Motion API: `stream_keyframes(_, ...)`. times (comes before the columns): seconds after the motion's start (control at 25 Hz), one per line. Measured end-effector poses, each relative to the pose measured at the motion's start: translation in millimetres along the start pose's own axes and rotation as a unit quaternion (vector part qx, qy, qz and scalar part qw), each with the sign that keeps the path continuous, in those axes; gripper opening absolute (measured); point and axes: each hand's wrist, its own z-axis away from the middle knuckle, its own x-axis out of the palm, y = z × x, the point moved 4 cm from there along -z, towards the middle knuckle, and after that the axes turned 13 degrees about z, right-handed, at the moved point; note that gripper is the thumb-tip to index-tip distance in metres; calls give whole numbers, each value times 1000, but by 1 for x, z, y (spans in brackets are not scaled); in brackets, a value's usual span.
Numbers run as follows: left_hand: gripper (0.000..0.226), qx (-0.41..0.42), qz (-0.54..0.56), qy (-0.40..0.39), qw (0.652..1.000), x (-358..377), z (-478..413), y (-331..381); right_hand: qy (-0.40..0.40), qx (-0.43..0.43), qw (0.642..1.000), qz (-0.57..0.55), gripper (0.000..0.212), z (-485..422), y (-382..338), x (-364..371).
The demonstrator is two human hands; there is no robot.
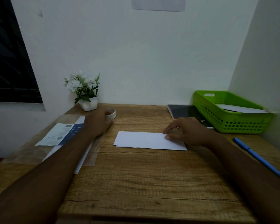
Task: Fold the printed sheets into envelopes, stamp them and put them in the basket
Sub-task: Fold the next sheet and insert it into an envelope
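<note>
Nearest the camera, the wooden desk [152,183] carries everything. On its far right corner the green basket [233,125] already holds at least 1 white paper [242,109], likely a finished envelope, so I judge the task partly done. At the left lies a stack of printed sheets [61,135], so more folding is left. The folded sheet [144,140] lies flat at the desk's middle, between the 2 hands. Its long axis runs left to right, the right end slightly nearer the camera, and a lower layer peeks out at its near left corner. No stamp shows on it, so stamping and basketing seem not yet done. The right hand [187,130] rests on its right end, thumb and forefinger loosely bent, pressing it down. The left hand [99,123] is at a small white round piece [112,114], perhaps the stamp, but blur hides whether it grips it.
</note>
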Motion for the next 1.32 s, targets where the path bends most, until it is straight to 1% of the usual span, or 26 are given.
stream_keyframes(0.12, 52, 11, 0, -15, 1000, 2, -1, 2, -3, 0, 1000, 4, 24, 0, 0, 0)
stream_keyframes(0.24, 53, 16, 10, -12, 1000, 0, 1, 5, 10, -5, 1000, 0, 25, 0, -1, 1)
stream_keyframes(0.32, 48, 7, 17, -7, 1000, -2, 4, 8, 30, -8, 999, 6, 27, 1, -4, 2)
stream_keyframes(0.4, 38, -2, 41, 0, 999, -6, 10, 11, 60, -16, 998, 19, 30, 3, -10, 3)
stream_keyframes(0.48, 27, -5, 77, -8, 997, -11, 19, 14, 86, -42, 995, 19, 28, 4, -24, 2)
stream_keyframes(0.56, 16, 15, 92, -32, 995, -20, 32, 17, 95, -74, 993, 4, 26, 6, -46, 2)
stream_keyframes(0.68, 4, 42, 104, -46, 993, -50, 58, 15, 70, -121, 990, -31, 26, 9, -95, 4)
stream_keyframes(0.76, 6, 44, 127, -25, 991, -80, 78, 6, 48, -179, 982, -37, 29, 12, -136, 4)
stream_keyframes(0.84, 6, 47, 140, 14, 989, -108, 99, -7, 36, -241, 970, -22, 31, 13, -180, 3)
stream_keyframes(0.92, 3, 33, 132, 44, 990, -127, 117, -21, 35, -278, 960, -6, 35, 11, -220, 5)
stream_keyframes(1.0, 4, 11, 129, 50, 990, -132, 128, -29, 41, -304, 952, 22, 41, 10, -248, 12)
stream_keyframes(1.12, 5, 0, 134, 58, 989, -131, 128, -33, 36, -303, 951, 57, 47, 15, -266, 20)
stream_keyframes(1.2, 6, 3, 118, 38, 992, -128, 126, -33, 40, -292, 953, 68, 48, 23, -269, 20)
stream_keyframes(1.32, 8, 7, 106, 12, 994, -127, 127, -36, 48, -283, 958, 27, 47, 39, -273, 17)
